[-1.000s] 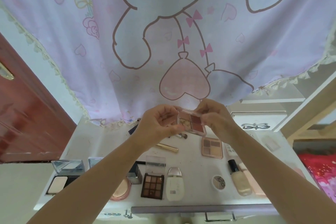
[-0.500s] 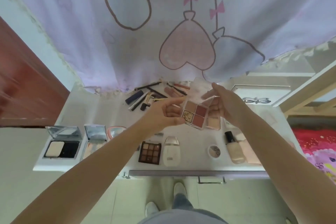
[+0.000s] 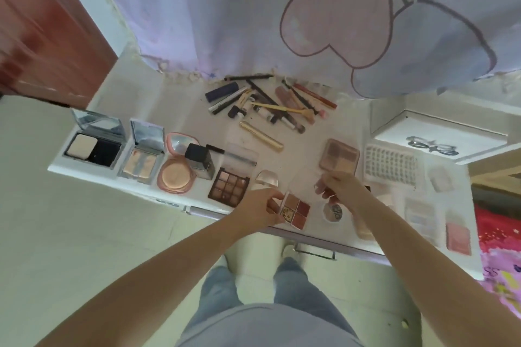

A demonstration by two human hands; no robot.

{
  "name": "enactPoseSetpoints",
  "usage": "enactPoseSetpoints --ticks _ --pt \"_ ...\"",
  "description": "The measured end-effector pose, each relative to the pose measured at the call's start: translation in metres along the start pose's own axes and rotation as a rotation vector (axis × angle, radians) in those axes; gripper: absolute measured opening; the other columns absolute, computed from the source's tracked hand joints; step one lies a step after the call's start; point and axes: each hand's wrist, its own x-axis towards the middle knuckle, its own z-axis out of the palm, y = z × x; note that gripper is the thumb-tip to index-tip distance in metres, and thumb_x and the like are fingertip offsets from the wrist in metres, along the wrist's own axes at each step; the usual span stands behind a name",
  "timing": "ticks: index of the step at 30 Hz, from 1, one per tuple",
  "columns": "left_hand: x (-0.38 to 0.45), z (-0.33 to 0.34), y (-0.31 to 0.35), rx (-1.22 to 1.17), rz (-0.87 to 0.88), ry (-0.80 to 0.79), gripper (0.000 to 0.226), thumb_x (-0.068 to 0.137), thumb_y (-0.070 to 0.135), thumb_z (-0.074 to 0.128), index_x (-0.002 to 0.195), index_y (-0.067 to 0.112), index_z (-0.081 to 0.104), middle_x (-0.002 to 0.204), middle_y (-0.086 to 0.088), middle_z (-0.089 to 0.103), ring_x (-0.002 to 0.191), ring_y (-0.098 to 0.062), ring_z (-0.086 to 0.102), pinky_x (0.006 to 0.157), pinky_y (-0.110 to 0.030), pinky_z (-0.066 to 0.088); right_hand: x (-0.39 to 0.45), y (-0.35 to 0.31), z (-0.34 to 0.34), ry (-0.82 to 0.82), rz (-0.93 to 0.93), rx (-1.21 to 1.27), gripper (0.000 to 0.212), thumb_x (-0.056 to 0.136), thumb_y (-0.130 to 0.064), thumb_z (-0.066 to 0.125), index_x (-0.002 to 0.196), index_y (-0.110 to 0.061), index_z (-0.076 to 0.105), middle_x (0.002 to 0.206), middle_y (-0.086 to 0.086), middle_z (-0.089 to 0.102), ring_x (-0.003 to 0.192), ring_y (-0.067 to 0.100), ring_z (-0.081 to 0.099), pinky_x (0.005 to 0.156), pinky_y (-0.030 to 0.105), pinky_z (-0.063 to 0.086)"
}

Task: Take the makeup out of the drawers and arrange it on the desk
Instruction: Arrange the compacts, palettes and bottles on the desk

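A small four-pan eyeshadow palette (image 3: 296, 210) with brown, red and glitter shades sits low at the front edge of the white desk (image 3: 180, 110). My left hand (image 3: 260, 205) pinches its left side. Its clear lid (image 3: 304, 179) stands open, and my right hand (image 3: 339, 187) pinches the lid's right edge. Makeup lies all over the desk: open compacts (image 3: 95, 146) at the left, a nine-pan palette (image 3: 228, 187), a pink quad palette (image 3: 339, 156) and a pile of pencils and brushes (image 3: 267, 104) at the back.
A round jar (image 3: 332, 211) sits just right of the palette, under my right wrist. A white grid tray (image 3: 390, 166), a white box (image 3: 439, 135) and a pink blush (image 3: 458, 236) fill the right side. A drawer handle (image 3: 314, 252) shows below the desk edge. A curtain hangs behind.
Both hands brought the opened palette down from in front of the curtain to the desk's front edge. The view tilted downward, so my legs now show.
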Motion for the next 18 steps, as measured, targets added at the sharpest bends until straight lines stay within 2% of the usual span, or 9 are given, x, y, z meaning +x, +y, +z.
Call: enactPoseSetpoints --ticks 2,4,6,9,11,12,15,18 --pt "0.002 0.015 -0.003 0.056 -0.045 0.095 0.032 0.077 0.007 0.067 0.108 0.007 0.059 0.08 0.001 0.057 0.074 -0.011 0.053 0.056 -0.002 0.039 0.01 0.007 -0.003 -0.028 -0.037 -0.098 0.034 0.096 -0.011 0.038 0.068 -0.007 0.056 0.064 0.002 0.055 0.055 0.011 0.046 0.047 0.018 0.037" --pt "0.004 0.031 -0.003 0.085 -0.093 0.192 0.028 0.079 0.006 0.064 0.107 0.006 0.059 0.087 -0.005 0.06 0.079 -0.014 0.054 0.059 -0.007 0.039 0.021 0.011 -0.007 -0.072 -0.087 -0.206 0.028 0.095 -0.01 0.039 0.079 -0.002 0.059 0.066 -0.001 0.056 0.057 0.009 0.047 0.048 0.014 0.038" --pt "0.006 0.047 -0.003 0.129 -0.149 0.271 0.029 0.081 0.008 0.061 0.11 0.005 0.058 0.098 -0.01 0.063 0.088 -0.02 0.057 0.069 -0.016 0.043 0.032 0.014 -0.009 -0.106 -0.144 -0.282 0.022 0.094 -0.012 0.041 0.086 -0.003 0.06 0.069 -0.003 0.057 0.059 0.007 0.047 0.051 0.014 0.04" --pt "0.009 0.066 -0.008 0.187 -0.23 0.38 0.025 0.084 0.009 0.058 0.109 0.005 0.058 0.105 -0.009 0.063 0.097 -0.023 0.058 0.079 -0.025 0.043 0.042 0.018 -0.01 -0.158 -0.232 -0.359 0.019 0.094 -0.013 0.043 0.082 -0.009 0.058 0.07 -0.004 0.056 0.061 0.005 0.048 0.049 0.01 0.04" --pt "0.01 0.077 -0.012 0.248 -0.272 0.459 0.018 0.085 0.007 0.055 0.103 0.005 0.059 0.102 -0.008 0.064 0.094 -0.021 0.057 0.074 -0.022 0.039 0.048 0.021 -0.01 -0.196 -0.267 -0.378 0.02 0.093 -0.013 0.044 0.079 -0.008 0.057 0.068 -0.003 0.054 0.059 0.007 0.048 0.045 0.005 0.038" --pt "0.011 0.082 -0.014 0.275 -0.292 0.495 0.015 0.086 0.007 0.053 0.1 0.005 0.059 0.1 -0.007 0.064 0.09 -0.02 0.056 0.072 -0.022 0.039 0.05 0.022 -0.01 -0.206 -0.275 -0.382 0.021 0.092 -0.013 0.045 0.078 -0.006 0.058 0.066 0.0 0.054 0.058 0.01 0.048 0.047 0.007 0.039" --pt "0.011 0.092 -0.017 0.275 -0.349 0.586 0.011 0.086 0.004 0.049 0.09 0.007 0.059 0.091 -0.008 0.064 0.075 -0.016 0.048 0.069 -0.029 0.044 0.055 0.023 -0.011 -0.244 -0.311 -0.413 0.024 0.09 -0.012 0.045 0.077 0.003 0.058 0.067 0.008 0.054 0.064 0.022 0.049 0.059 0.027 0.04" --pt "0.01 0.099 -0.018 0.259 -0.366 0.631 0.019 0.084 0.0 0.045 0.079 0.018 0.047 0.079 -0.004 0.051 0.071 -0.016 0.043 0.064 -0.028 0.038 0.055 0.022 -0.016 -0.319 -0.298 -0.397 0.014 0.09 -0.014 0.047 0.088 -0.007 0.058 0.082 0.008 0.057 0.071 0.018 0.052 0.06 0.024 0.041"
